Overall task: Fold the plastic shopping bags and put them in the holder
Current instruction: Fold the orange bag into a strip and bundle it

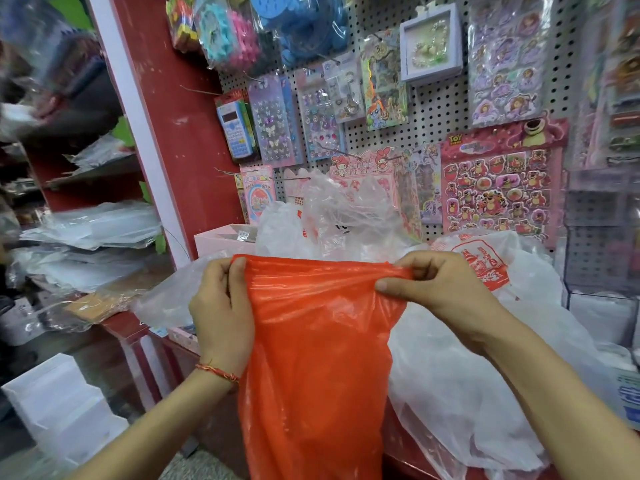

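While your left hand (221,303) and right hand (436,289) each pinch its top edge, the orange bag (311,358) hangs between them.

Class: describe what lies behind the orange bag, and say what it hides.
Behind the orange bag lies a heap of clear bags and a white bag with red print, before a pegboard of stickers. The bag hides the heap's middle and whatever lies below it.

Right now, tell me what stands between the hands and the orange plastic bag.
Nothing does. The left hand and right hand grip the thin orange plastic bag by its top edge. A heap of crumpled clear and white plastic bags lies behind it; no holder can be identified.
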Tool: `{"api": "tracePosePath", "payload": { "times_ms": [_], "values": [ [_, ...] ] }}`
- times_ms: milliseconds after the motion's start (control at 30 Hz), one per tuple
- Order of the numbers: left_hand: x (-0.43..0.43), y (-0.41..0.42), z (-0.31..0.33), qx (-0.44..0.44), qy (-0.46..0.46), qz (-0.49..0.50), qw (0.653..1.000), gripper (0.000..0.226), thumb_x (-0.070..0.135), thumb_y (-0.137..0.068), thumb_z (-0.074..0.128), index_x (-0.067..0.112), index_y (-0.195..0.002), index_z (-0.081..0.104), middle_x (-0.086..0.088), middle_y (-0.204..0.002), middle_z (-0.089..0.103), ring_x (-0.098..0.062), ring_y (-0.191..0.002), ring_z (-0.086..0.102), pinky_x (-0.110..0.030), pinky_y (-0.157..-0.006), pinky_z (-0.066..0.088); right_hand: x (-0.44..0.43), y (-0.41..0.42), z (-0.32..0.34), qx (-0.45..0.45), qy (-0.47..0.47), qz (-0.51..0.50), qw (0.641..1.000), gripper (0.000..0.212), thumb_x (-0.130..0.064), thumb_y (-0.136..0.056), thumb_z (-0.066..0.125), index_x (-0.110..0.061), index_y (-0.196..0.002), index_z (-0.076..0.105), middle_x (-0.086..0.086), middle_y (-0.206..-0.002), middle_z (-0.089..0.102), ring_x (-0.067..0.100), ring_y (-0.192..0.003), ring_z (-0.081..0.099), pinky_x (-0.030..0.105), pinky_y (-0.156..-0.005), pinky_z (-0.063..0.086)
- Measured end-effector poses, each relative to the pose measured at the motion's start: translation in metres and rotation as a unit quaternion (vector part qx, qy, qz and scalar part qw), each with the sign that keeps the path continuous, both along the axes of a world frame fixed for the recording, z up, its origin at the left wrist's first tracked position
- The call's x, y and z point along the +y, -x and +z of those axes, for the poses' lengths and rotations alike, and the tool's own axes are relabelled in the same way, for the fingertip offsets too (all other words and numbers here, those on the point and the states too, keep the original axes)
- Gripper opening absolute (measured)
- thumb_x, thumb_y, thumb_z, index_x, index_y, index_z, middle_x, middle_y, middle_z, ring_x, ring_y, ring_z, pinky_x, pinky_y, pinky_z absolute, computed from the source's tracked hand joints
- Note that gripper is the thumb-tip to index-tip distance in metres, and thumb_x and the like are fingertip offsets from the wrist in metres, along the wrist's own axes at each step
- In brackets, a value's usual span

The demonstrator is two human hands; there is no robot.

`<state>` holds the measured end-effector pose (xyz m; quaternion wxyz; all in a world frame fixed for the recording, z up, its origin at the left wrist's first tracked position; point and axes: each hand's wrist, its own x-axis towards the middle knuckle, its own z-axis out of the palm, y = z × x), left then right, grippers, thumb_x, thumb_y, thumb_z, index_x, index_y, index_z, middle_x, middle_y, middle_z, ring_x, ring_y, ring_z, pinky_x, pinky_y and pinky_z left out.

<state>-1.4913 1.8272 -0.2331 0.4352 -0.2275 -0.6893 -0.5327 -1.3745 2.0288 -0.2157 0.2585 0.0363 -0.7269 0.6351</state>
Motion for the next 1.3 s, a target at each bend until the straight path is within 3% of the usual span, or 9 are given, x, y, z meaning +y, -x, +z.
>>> {"api": "tracePosePath", "payload": {
  "times_ms": [233,367,533,667,800,900,1067,1167,1300],
  "values": [
    [-0.002,0.002,-0.004,-0.069,-0.013,-0.038,0.997,0.025,0.021,-0.097,0.045,0.025,-0.073,0.052,0.006,-0.066,0.053,0.004,-0.059,0.051,-0.011,-0.058,0.038,-0.004,0.013,-0.011,0.042,0.092,-0.091,0.991,0.031,0.001,-0.08,0.068,-0.019,-0.101,0.056,-0.001,-0.068,0.054,0.011,-0.057,0.055,0.017,-0.053,0.048],
    [-0.009,0.006,0.003,-0.162,0.06,-0.014,0.985,0.025,0.032,-0.098,0.04,0.01,-0.094,0.052,-0.001,-0.087,0.058,-0.018,-0.085,0.053,-0.029,-0.072,0.036,-0.001,0.011,-0.008,0.05,0.115,-0.067,0.99,0.032,0.004,-0.084,0.063,-0.016,-0.107,0.056,-0.006,-0.062,0.065,0.004,-0.056,0.061,0.016,-0.052,0.049],
    [0.009,-0.012,0.043,0.001,0.367,-0.075,0.927,0.061,0.061,-0.084,0.031,0.018,-0.119,0.056,0.019,-0.1,0.055,-0.008,-0.101,0.051,-0.028,-0.088,0.037,-0.015,0.015,-0.009,0.051,0.084,-0.024,0.995,0.033,0.001,-0.081,0.068,-0.023,-0.101,0.056,-0.005,-0.065,0.07,0.01,-0.061,0.062,0.023,-0.06,0.053],
    [0.045,-0.015,0.044,-0.041,0.47,-0.176,0.864,0.041,0.064,-0.078,0.04,0.026,-0.081,0.057,0.01,-0.071,0.059,-0.003,-0.069,0.052,-0.017,-0.061,0.035,-0.03,0.018,-0.009,0.064,0.077,-0.029,0.995,0.029,0.001,-0.082,0.066,-0.023,-0.097,0.057,-0.004,-0.067,0.069,0.012,-0.061,0.058,0.024,-0.058,0.049],
    [0.046,-0.005,0.037,0.012,0.403,-0.185,0.896,0.027,0.045,-0.084,0.046,0.02,-0.08,0.056,0.006,-0.063,0.055,-0.002,-0.065,0.051,-0.013,-0.059,0.036,-0.017,0.016,-0.014,0.018,0.125,0.018,0.992,0.043,-0.016,-0.076,0.074,-0.018,-0.114,0.055,0.005,-0.097,0.067,0.013,-0.079,0.064,0.024,-0.068,0.051],
    [0.037,-0.001,0.042,0.046,0.358,-0.18,0.915,0.013,0.034,-0.086,0.049,0.023,-0.083,0.054,0.013,-0.064,0.053,0.009,-0.065,0.051,-0.006,-0.06,0.036,-0.009,0.012,-0.028,-0.099,0.016,0.14,0.985,0.055,-0.032,-0.065,0.074,-0.016,-0.116,0.059,0.003,-0.11,0.067,0.011,-0.096,0.067,0.023,-0.082,0.052],
    [0.011,0.012,0.057,0.086,0.325,-0.114,0.935,0.017,0.022,-0.091,0.053,0.007,-0.084,0.059,-0.006,-0.068,0.058,-0.015,-0.071,0.051,-0.008,-0.06,0.033,-0.006,0.019,-0.057,-0.166,-0.088,0.158,0.969,0.014,-0.015,-0.081,0.072,-0.006,-0.09,0.07,0.004,-0.086,0.07,0.014,-0.08,0.065,0.025,-0.078,0.051],
    [-0.011,0.031,0.066,0.085,0.309,-0.071,0.945,0.016,0.023,-0.093,0.052,0.01,-0.085,0.057,0.014,-0.066,0.056,0.009,-0.065,0.05,-0.005,-0.061,0.032,0.0,0.017,-0.069,-0.228,-0.166,0.166,0.945,0.009,-0.014,-0.078,0.075,-0.006,-0.079,0.072,0.003,-0.074,0.068,0.012,-0.07,0.061,0.027,-0.074,0.05],
    [-0.044,0.055,0.078,0.054,0.277,0.01,0.959,0.012,0.012,-0.095,0.052,0.011,-0.083,0.054,0.003,-0.058,0.044,0.019,-0.061,0.046,-0.002,-0.059,0.031,0.008,0.009,-0.078,-0.313,-0.173,0.187,0.915,0.021,-0.018,-0.08,0.072,-0.023,-0.06,0.068,-0.01,-0.061,0.064,0.004,-0.061,0.058,0.019,-0.07,0.044]
  ]
}}
